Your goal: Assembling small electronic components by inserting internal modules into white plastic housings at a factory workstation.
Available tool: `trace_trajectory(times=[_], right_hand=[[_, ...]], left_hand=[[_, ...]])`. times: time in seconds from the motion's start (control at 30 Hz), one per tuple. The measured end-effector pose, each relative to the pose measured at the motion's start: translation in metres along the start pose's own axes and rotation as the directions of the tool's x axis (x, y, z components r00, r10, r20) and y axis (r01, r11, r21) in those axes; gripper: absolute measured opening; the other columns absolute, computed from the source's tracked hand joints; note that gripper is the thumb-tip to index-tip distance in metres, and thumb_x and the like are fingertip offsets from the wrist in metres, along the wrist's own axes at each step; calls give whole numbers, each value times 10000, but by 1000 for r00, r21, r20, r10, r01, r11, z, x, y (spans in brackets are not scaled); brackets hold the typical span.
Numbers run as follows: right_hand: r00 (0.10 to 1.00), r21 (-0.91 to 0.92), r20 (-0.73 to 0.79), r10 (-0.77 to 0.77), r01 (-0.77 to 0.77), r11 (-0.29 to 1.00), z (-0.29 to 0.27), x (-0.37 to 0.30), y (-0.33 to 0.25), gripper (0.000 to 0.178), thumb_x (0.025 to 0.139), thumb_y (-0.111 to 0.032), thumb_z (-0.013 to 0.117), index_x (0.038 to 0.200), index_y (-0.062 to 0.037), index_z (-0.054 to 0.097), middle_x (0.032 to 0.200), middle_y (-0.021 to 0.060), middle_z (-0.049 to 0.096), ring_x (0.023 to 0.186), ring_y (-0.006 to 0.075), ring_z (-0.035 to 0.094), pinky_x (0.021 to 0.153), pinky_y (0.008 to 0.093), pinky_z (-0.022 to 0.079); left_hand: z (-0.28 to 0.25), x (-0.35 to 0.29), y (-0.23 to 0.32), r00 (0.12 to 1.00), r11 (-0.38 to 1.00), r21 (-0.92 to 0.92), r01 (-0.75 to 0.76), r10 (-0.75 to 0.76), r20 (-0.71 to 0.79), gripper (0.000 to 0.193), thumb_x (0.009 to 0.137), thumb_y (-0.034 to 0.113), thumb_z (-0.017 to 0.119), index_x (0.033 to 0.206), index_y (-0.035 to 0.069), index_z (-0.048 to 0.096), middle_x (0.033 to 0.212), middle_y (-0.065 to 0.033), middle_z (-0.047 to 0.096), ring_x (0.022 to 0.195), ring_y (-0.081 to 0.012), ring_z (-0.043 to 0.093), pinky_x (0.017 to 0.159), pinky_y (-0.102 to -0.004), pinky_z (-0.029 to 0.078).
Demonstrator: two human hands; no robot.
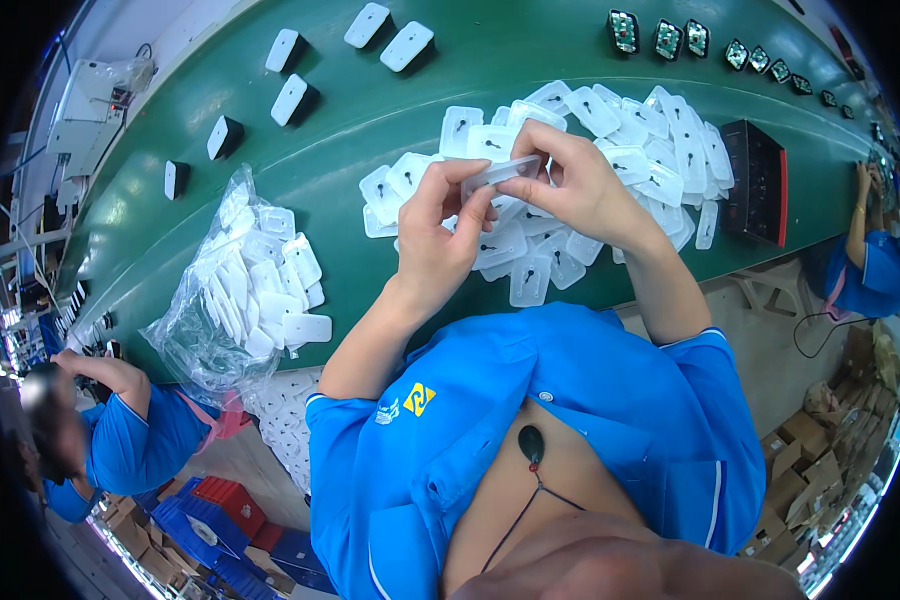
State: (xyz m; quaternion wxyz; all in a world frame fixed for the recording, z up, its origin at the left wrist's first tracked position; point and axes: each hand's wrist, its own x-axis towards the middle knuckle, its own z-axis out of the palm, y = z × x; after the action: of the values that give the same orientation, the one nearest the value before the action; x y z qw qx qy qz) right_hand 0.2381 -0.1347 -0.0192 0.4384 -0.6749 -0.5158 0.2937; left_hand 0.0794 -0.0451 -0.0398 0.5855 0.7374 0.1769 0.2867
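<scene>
Between my two hands is a white plastic cover (501,174), thin and rectangular with rounded corners, tilted nearly edge-on. My left hand (440,222) pinches its left end between thumb and fingers. On the other end, the thumb and fingers of my right hand (577,185) are closed. Below and around both hands spreads a heap of similar white covers (530,278), many with a small dark part at the middle. What lies directly under my fingers is hidden.
On the green table (360,115), black units with white lids (291,100) stand at the far left. A clear plastic bag (198,330) with white covers lies left. A black-and-red box (756,184) stands right. Open units with green boards (668,40) line the back. Co-workers (140,425) sit at both sides.
</scene>
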Motion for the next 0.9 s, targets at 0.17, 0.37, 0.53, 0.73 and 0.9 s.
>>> trace_trajectory(times=[0.17,0.37,0.53,0.73,0.9], right_hand=[[998,7,-58,31,-31,1000,-11,3,6,200,766,-166,712,821,-78,541,702,-3,514,638,105,438,599,213,355],[989,-27,-122,-86,84,996,-56,35,40,182,786,-215,687,775,-87,558,703,10,533,634,120,469,595,232,369],[784,-895,-328,-527,-80,439,-120,110,112,225,797,-297,670,801,-85,596,754,29,584,657,186,533,608,289,423],[908,-871,-399,132,-420,255,-148,153,120,218,814,-286,646,899,-85,631,924,53,633,808,234,595,693,327,476],[928,-538,-292,231,-359,763,-150,161,159,284,814,-260,645,1017,-64,610,1027,84,626,904,256,604,761,346,490]], left_hand=[[6,22,7,997,986,-147,76,-77,-3,245,865,-24,543,1097,-25,465,831,-136,576,652,-163,602,575,-243,514],[15,90,-13,983,919,-375,122,-164,-81,143,860,-38,509,1003,-46,514,750,-110,578,547,-142,551,492,-205,457],[19,168,-45,981,980,61,191,-192,10,133,859,64,556,942,-39,564,684,-125,584,617,-198,587,555,-265,480],[38,229,-88,990,848,520,98,-137,37,223,832,168,604,952,-20,585,714,-136,590,699,-256,589,648,-334,485],[52,230,-100,999,668,744,-1,-29,27,301,809,198,636,1034,9,568,893,-124,597,791,-268,584,696,-357,478]])
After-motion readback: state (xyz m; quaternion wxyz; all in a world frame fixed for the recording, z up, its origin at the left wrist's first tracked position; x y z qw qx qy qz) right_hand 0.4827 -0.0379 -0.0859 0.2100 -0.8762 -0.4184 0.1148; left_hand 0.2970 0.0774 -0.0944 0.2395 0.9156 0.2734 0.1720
